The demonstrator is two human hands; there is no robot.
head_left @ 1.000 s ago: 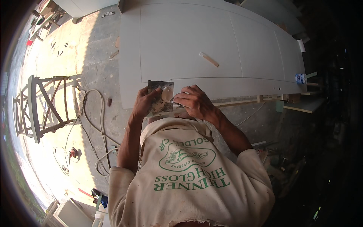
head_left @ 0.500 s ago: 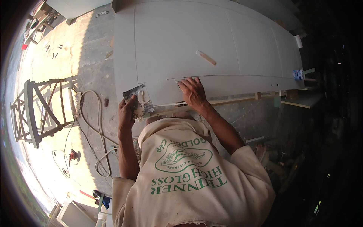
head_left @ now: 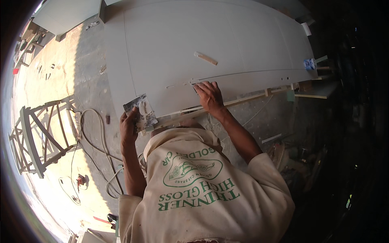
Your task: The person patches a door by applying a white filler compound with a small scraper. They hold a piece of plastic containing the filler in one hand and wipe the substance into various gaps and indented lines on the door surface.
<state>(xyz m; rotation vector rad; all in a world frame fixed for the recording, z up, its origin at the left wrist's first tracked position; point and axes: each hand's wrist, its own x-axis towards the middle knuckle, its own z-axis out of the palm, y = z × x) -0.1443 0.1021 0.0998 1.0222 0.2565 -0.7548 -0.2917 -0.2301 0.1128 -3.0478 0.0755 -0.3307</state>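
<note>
My left hand (head_left: pixel 129 123) grips a square, stained palette board (head_left: pixel 142 110) by its left side, thumb on top. A pale lump of putty (head_left: pixel 142 108) sits on the board, which is held at the near left corner of a large grey panel (head_left: pixel 170 48). My right hand (head_left: pixel 209 96) is closed on a small flat scraper (head_left: pixel 195 86), mostly hidden under the fingers. Its edge rests on the panel near a long seam. Pale marks show on the surface just left of the fingers.
A narrow wooden stick (head_left: pixel 206 58) lies on the panel. Towards the right end stands a blue and white can (head_left: pixel 310 64). Wooden rails (head_left: pixel 243 99) run under the near edge. On the floor at left are a cable (head_left: pixel 102 133) and a wooden frame (head_left: pixel 34 139).
My right hand has slid rightward along the seam with the scraper, leaving pale marks behind. My left hand still holds the palette board. The whole view has shifted slightly.
</note>
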